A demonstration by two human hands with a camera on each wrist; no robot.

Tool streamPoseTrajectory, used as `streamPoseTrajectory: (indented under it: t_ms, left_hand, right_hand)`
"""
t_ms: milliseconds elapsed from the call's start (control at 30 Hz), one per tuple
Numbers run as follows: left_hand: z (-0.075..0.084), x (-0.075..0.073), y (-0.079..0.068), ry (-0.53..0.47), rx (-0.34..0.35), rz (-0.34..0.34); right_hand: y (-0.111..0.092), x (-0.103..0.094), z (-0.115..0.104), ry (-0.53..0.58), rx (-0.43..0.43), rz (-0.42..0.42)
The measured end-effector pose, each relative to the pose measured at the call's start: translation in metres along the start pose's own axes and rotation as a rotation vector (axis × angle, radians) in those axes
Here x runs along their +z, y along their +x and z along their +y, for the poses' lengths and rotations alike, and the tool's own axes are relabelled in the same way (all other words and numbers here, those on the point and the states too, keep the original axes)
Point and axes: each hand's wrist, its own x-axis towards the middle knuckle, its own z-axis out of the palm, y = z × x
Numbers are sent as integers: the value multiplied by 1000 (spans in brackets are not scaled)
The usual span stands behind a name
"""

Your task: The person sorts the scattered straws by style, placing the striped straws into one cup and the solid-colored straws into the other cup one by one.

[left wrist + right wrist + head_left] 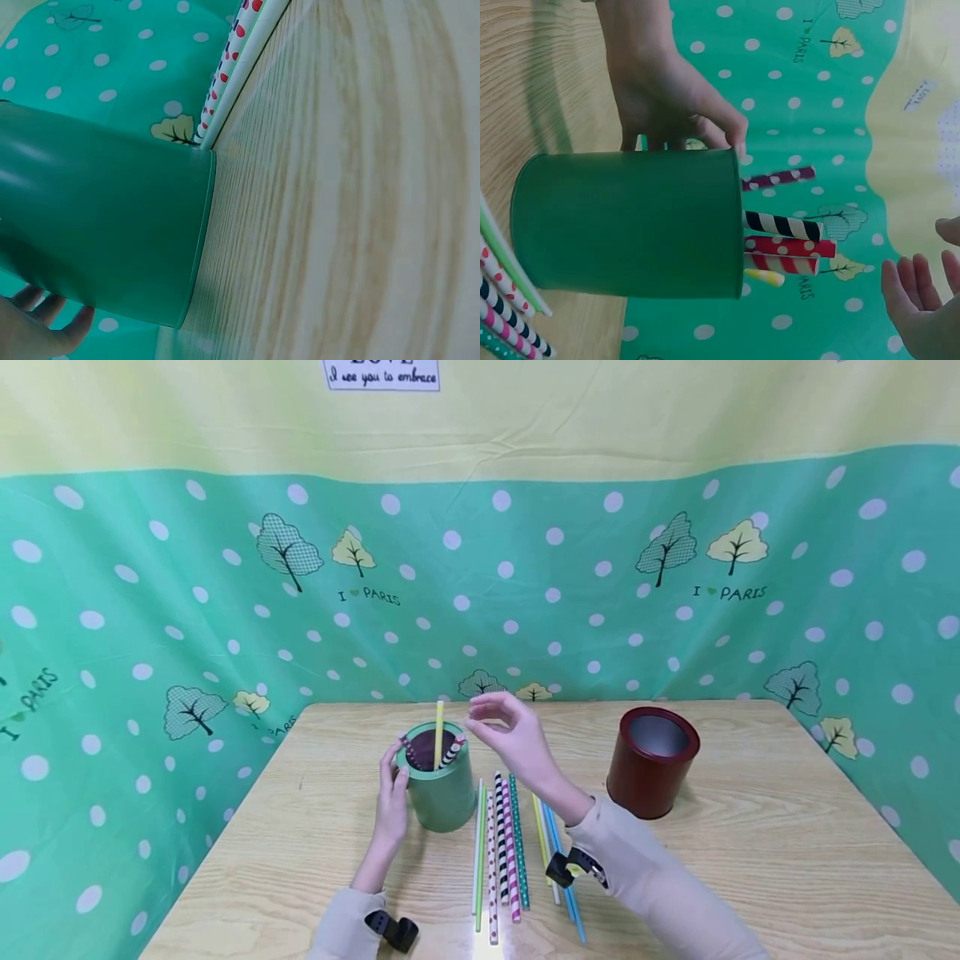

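Note:
A green can (442, 802) stands on the table with several paper straws in it. A yellow straw (438, 735) rises above its rim; dark dotted, black-striped (784, 225) and red-patterned ones also stick out in the right wrist view. My left hand (392, 806) holds the can's left side near the rim, thumb on the near side and fingers on the far side. Just up and right of the can's mouth hovers my right hand (517, 743), fingers bent and thumb apart from them, with nothing between. In the right wrist view its fingers (911, 281) are spread from the thumb.
Several patterned straws (501, 843) lie side by side on the table (315, 827), right of the green can. Yellow and blue straws (570, 893) lie partly beneath my right forearm. A dark red can (648, 777) stands farther right. Behind hangs a dotted green curtain (510, 610).

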Motion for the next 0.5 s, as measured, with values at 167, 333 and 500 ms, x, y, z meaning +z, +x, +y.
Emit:
streamPoseTrajectory:
  t_ms: [167,333,500]
  left_hand:
    - [0,0,0,11,5,1]
    - [0,0,-1,10,8,-2]
    - [0,0,-1,8,9,-2]
  right_hand:
    - [-3,-9,11,-76,62,-15]
    - [-8,-16,26,-132,170,-36]
    - [-12,-21,41,-173,277,-71]
